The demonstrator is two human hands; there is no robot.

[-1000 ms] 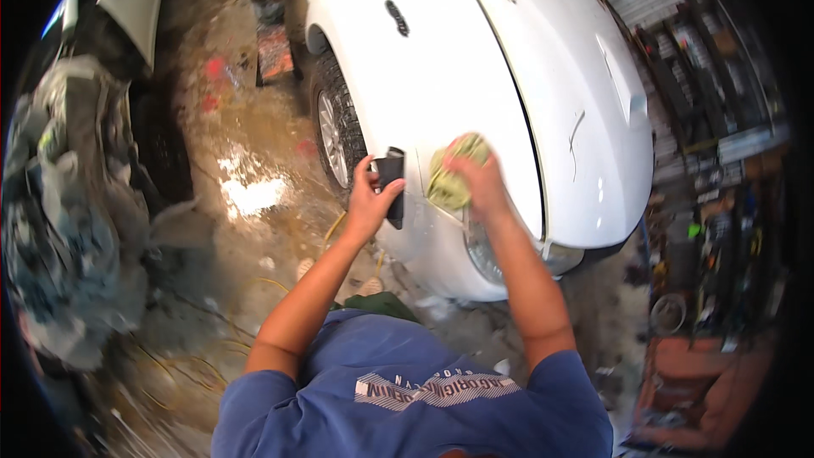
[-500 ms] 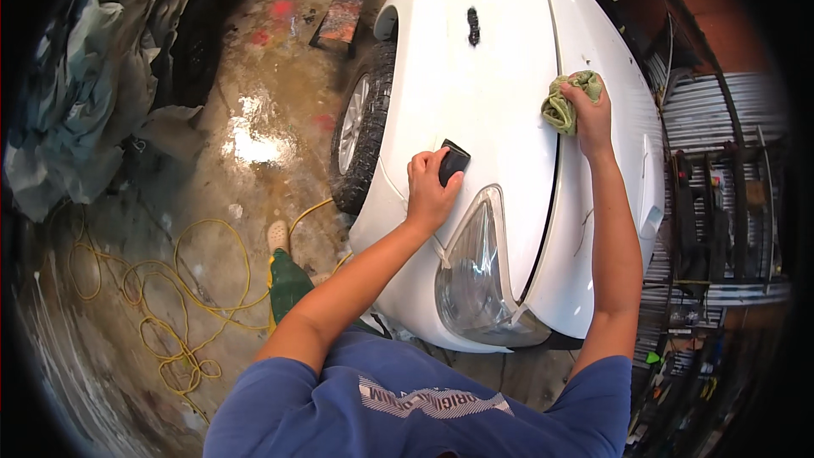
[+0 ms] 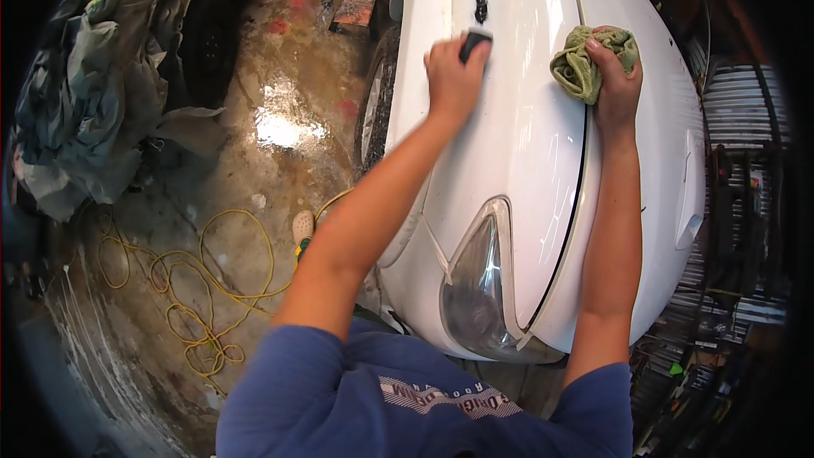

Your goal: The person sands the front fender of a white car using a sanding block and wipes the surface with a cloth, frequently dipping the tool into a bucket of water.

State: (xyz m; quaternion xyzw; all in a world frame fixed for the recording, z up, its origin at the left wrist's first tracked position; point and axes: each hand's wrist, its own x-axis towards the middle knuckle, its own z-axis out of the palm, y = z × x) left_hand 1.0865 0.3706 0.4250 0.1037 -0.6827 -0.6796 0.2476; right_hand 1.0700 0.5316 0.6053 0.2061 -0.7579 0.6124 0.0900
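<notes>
My left hand is closed on a small black sanding block, pressed to the white fender of a car. Just beyond the block is a long black mark or opening; which of the two, I cannot tell. A crumpled green cloth is bunched in my right hand, above the dark seam between the fender and the hood. Tape edges the headlight, nearer to me.
A yellow hose lies in loops on the wet concrete floor at left. Crumpled sheeting covers something at far left, beside a dark tire. A stained board lies past the car's front wheel. Shelving with assorted items stands at right.
My left hand has slid the block forward along the fender, up close to the black mark. My right hand has moved slightly forward with the cloth. The whole view has shifted a little.
</notes>
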